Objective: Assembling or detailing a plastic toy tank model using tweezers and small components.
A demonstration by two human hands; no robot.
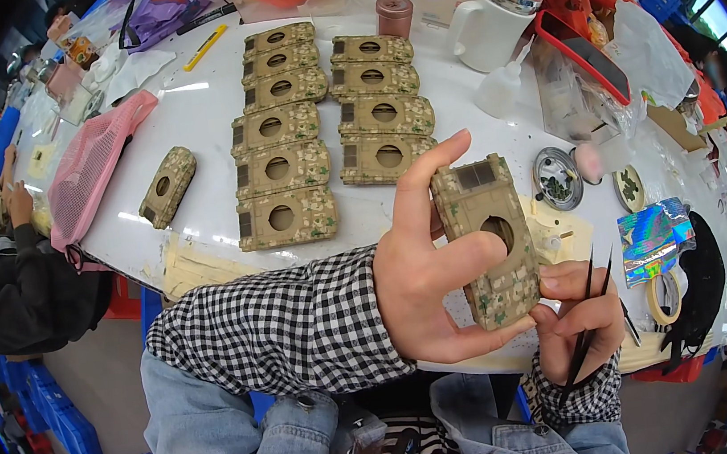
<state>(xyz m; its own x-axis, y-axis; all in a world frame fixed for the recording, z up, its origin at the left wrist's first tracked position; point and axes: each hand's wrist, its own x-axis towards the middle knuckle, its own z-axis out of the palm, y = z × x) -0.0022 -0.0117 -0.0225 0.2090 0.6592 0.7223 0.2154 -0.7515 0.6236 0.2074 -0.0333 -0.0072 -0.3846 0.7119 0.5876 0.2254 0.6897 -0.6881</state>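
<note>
Left hand [428, 282] grip clamps camouflage-painted plastic tank hull [488, 240], palm hiding its left edge; right hand [578, 315] grip pinches black tweezers [590, 309], tips indistinct.

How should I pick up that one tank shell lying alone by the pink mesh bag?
Probably pinch the lone tank shell across its two long sides, from above. It lies flat on the white table, apart from the rows, with open space both sides. The pink mesh bag sits left, so approach from the right.

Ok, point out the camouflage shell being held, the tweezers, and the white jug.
Camouflage shell [489, 244]: head view, its face beside the round hole.
Tweezers [589, 304]: head view, mid-length of the black prongs.
White jug [491, 26]: head view, its side wall.
</note>
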